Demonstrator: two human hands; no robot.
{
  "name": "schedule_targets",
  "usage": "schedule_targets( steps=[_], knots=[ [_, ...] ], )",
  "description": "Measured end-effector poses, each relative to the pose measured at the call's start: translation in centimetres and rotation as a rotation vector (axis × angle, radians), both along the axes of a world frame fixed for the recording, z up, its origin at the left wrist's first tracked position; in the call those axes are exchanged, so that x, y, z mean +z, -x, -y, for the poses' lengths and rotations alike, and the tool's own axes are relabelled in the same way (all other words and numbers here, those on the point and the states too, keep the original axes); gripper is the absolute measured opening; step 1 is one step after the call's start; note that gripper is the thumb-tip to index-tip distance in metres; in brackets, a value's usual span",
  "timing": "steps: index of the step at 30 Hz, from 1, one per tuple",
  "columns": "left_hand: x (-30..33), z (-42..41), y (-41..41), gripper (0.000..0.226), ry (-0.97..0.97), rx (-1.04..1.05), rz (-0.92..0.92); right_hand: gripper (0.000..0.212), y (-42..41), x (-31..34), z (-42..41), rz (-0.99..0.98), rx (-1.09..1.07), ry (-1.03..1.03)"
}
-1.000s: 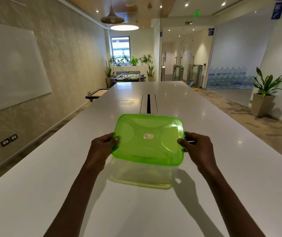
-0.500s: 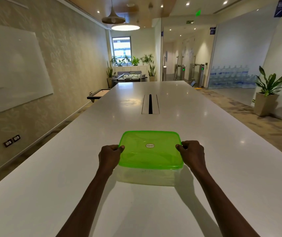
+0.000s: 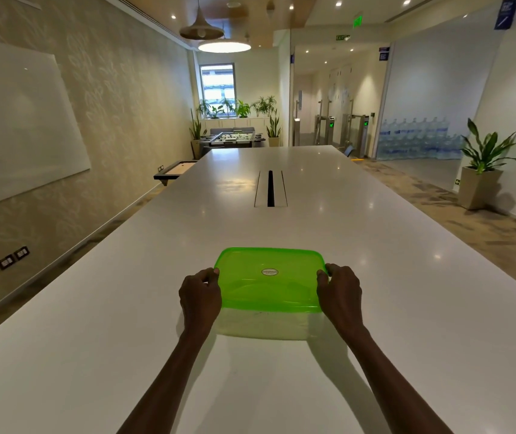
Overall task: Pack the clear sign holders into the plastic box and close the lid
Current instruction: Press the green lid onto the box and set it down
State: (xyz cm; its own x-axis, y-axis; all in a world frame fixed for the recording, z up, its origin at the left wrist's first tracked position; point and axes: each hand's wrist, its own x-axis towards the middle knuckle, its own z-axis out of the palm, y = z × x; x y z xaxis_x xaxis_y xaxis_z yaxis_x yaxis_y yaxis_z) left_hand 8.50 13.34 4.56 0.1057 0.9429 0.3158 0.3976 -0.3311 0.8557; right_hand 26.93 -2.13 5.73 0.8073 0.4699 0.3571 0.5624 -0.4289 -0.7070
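Note:
A clear plastic box (image 3: 263, 325) stands on the white table (image 3: 406, 308) in front of me. A translucent green lid (image 3: 269, 278) with a small round label lies flat on top of it. My left hand (image 3: 201, 292) grips the lid's left edge, thumb on top. My right hand (image 3: 339, 291) grips the lid's right edge the same way. The clear sign holders cannot be made out through the box wall.
A cable slot (image 3: 270, 188) runs along the middle of the long table beyond the box. A whiteboard (image 3: 15, 126) hangs on the left wall. A potted plant (image 3: 482, 170) stands on the floor at the right.
The lid was tilted up above the box a second ago. It has come down flat onto the box, with both hands still on its side edges.

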Motion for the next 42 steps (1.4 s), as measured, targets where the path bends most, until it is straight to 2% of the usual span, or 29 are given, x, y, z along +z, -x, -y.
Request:
schedule_targets(
  steps=[5, 8, 10, 15, 21, 27, 29, 31, 37, 42],
  knots=[
    [0.0, 0.6, 0.1, 0.024, 0.058, 0.002, 0.097, 0.04, -0.2, -0.4, -0.3, -0.123, -0.007, 0.078],
    [0.3, 0.2, 0.1, 0.026, 0.208, -0.009, 0.13, 0.041, -0.9, -0.5, -0.8, -0.213, 0.032, 0.16],
    [0.5, -0.2, 0.0, 0.029, 0.282, -0.031, 0.13, 0.04, -1.0, -0.3, -0.8, -0.245, 0.04, 0.131],
    [0.1, -0.6, -0.2, 0.032, 0.328, -0.07, 0.085, 0.038, -0.9, -0.6, -0.6, -0.282, 0.027, 0.052],
    [1.8, -1.7, -0.8, 0.029, 0.333, -0.112, -0.084, 0.038, -2.0, -0.9, -0.9, -0.255, 0.012, 0.149],
    [2.7, -3.3, -2.7, 0.023, 0.218, -0.127, -0.377, 0.046, -4.5, -0.4, -1.9, -0.304, 0.044, 0.219],
    [2.5, -3.2, -3.7, 0.036, 0.097, -0.111, -0.539, 0.046, -5.1, -0.1, -2.8, -0.309, 0.078, 0.195],
    [2.7, -2.3, -4.4, 0.045, 0.013, -0.085, -0.615, 0.046, -5.4, 0.2, -3.7, -0.293, 0.1, 0.167],
    [2.2, -1.1, -7.1, 0.049, -0.172, -0.214, -0.704, 0.048, -6.4, 0.6, -5.5, -0.363, 0.114, 0.109],
    [2.5, 0.9, -9.8, 0.055, -0.25, -0.488, -0.733, 0.044, -7.5, 0.0, -6.6, -0.56, 0.13, -0.027]
  ],
)
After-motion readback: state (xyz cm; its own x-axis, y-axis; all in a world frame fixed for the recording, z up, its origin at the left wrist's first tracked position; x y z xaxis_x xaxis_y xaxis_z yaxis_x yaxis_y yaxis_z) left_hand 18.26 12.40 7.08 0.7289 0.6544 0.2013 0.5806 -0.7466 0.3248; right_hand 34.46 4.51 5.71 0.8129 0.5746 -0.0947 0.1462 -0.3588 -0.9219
